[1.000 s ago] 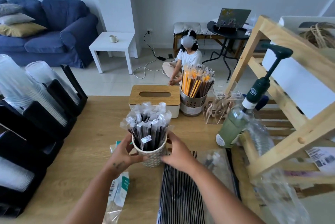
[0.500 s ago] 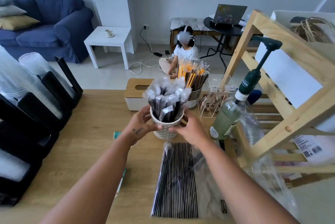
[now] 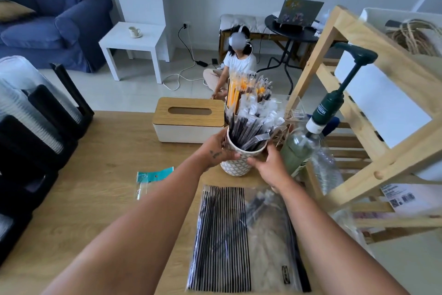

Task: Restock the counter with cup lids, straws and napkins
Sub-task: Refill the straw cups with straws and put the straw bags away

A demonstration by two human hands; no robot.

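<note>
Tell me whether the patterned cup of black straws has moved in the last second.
Yes. The patterned cup went farther from the wearer and rightward, toward the right end of the tissue box.

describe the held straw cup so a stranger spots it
At the wooden counter, right of the wood-lidded tissue box, the left hand and right hand grip a white lattice-patterned cup. Its black straws differ from the orange straws behind.

the black rack [image 3: 24, 151] and its lids [image 3: 16, 89] run off the left edge.
</note>
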